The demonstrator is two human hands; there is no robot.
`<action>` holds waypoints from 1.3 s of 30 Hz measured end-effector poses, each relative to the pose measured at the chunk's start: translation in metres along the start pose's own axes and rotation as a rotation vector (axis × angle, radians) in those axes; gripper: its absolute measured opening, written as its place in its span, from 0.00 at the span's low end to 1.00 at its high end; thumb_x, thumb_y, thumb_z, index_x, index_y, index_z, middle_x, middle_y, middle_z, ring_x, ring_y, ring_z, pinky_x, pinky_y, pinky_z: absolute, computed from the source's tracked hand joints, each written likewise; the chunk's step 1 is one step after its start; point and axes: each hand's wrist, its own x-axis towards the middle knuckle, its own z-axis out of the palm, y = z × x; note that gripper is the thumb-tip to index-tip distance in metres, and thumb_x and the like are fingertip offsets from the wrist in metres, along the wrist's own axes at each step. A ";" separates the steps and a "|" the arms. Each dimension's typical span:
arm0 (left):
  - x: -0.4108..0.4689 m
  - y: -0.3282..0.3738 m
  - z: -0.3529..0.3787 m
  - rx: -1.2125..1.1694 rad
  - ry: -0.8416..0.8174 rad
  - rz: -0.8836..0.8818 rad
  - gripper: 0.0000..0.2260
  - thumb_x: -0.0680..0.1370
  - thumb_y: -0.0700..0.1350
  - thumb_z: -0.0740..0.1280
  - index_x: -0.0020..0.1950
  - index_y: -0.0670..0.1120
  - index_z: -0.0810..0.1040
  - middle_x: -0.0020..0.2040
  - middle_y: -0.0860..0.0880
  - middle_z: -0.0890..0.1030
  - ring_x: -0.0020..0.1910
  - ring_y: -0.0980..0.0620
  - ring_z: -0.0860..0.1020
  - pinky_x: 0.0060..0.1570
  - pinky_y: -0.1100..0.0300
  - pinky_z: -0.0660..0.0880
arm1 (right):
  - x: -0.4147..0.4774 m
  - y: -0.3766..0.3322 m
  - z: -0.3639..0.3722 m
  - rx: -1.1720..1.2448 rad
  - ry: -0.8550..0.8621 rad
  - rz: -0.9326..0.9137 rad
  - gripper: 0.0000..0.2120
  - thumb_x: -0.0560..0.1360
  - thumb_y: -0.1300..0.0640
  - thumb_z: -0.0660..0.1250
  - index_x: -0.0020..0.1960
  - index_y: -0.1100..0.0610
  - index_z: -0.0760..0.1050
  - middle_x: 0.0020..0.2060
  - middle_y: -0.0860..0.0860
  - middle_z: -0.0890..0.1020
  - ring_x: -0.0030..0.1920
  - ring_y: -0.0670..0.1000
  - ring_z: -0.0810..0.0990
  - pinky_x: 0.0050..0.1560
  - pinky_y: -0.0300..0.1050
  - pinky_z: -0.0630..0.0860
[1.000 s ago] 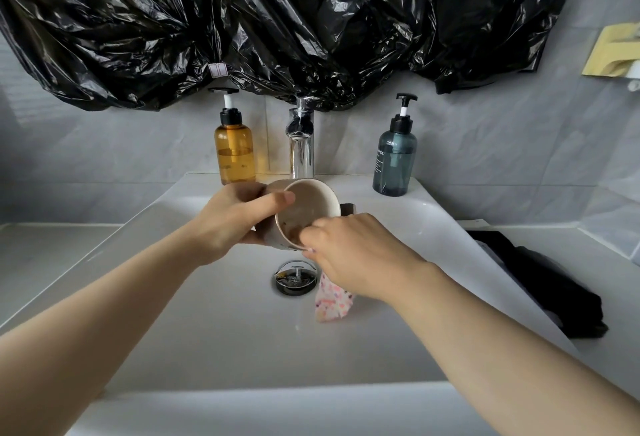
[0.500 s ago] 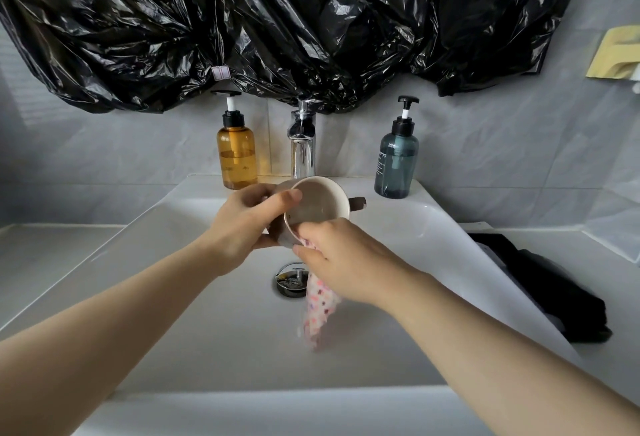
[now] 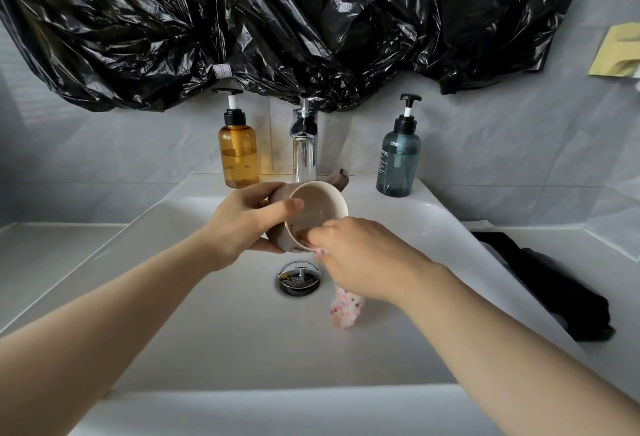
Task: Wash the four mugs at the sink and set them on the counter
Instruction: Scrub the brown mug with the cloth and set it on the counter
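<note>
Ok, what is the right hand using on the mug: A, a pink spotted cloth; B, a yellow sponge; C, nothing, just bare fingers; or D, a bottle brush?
A: a pink spotted cloth hangs from under the right hand, whose fingers are at the rim of the mug that the left hand grips.

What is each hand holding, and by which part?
Left hand grips the beige mug around its body; right hand holds a spotted pink cloth by its upper end.
</note>
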 end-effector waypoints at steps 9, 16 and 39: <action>0.002 0.000 0.010 -0.017 0.047 0.090 0.21 0.64 0.54 0.75 0.56 0.54 0.83 0.49 0.51 0.83 0.40 0.59 0.81 0.38 0.62 0.78 | 0.002 -0.003 0.005 0.276 0.051 0.035 0.11 0.81 0.51 0.60 0.42 0.54 0.68 0.36 0.50 0.73 0.40 0.57 0.73 0.38 0.49 0.68; 0.005 -0.001 -0.003 -0.036 -0.099 -0.024 0.34 0.57 0.56 0.78 0.59 0.46 0.76 0.43 0.48 0.84 0.43 0.51 0.82 0.55 0.55 0.79 | -0.005 0.009 -0.007 -0.111 0.018 -0.021 0.07 0.82 0.53 0.57 0.46 0.52 0.69 0.48 0.51 0.78 0.44 0.59 0.75 0.38 0.48 0.61; 0.007 -0.002 0.002 -0.154 -0.008 -0.003 0.29 0.58 0.54 0.77 0.54 0.44 0.75 0.36 0.52 0.81 0.34 0.55 0.79 0.50 0.53 0.82 | -0.002 0.009 -0.003 0.100 0.038 0.005 0.09 0.81 0.56 0.59 0.42 0.53 0.68 0.44 0.51 0.76 0.45 0.58 0.76 0.44 0.52 0.73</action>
